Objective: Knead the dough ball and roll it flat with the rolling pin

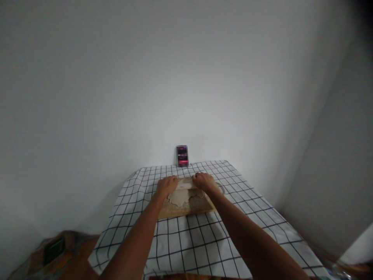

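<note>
A pale rolling pin (185,184) lies crosswise over a flattened sheet of dough (181,197) on a wooden board (175,212). At the pin's left end, my left hand (168,184) is closed around it. My right hand (203,181) grips the opposite end, fingers curled over the top. Both arms reach forward across the table. The dough has an uneven edge and shows mostly on the near side of the pin. My hands and forearms hide the pin's ends and parts of the board's sides.
A white tablecloth with dark grid lines (201,239) covers the table. Against the white wall (186,77) at the back stands a phone-like dark panel (182,156), its picture blurred. A round, pale rim (222,188) shows right of the board. A brown box-like object (55,251) sits low at left.
</note>
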The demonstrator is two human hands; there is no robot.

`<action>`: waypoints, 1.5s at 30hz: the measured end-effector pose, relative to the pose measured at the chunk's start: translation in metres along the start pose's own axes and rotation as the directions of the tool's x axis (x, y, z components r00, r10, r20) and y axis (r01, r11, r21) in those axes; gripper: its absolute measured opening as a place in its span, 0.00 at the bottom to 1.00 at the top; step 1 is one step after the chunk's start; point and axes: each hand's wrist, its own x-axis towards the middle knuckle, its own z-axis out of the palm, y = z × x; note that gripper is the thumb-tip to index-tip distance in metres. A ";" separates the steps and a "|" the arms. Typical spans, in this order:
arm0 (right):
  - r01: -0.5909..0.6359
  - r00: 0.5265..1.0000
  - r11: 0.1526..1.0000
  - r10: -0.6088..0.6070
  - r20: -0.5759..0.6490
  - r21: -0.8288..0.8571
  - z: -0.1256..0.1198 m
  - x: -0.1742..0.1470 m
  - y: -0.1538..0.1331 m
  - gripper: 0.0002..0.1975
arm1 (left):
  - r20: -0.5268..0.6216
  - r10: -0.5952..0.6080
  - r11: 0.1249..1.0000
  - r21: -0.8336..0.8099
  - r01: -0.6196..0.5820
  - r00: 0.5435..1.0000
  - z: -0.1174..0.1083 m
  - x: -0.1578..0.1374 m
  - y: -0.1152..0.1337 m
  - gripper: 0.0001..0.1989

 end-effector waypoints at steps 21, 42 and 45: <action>0.160 0.953 0.984 -0.132 -0.274 0.084 0.020 -0.125 -0.008 0.23 | -0.347 0.208 0.955 -0.129 -0.267 0.914 0.008 -0.067 -0.010 0.22; 0.242 0.910 0.963 -0.184 -0.372 0.115 0.034 -0.111 0.008 0.22 | -0.406 0.078 0.943 -0.267 -0.200 0.911 0.012 -0.112 0.002 0.21; 0.273 0.893 0.949 -0.189 -0.409 0.156 0.040 -0.119 0.009 0.23 | -0.407 0.077 0.919 -0.326 -0.224 0.910 0.013 -0.124 0.001 0.19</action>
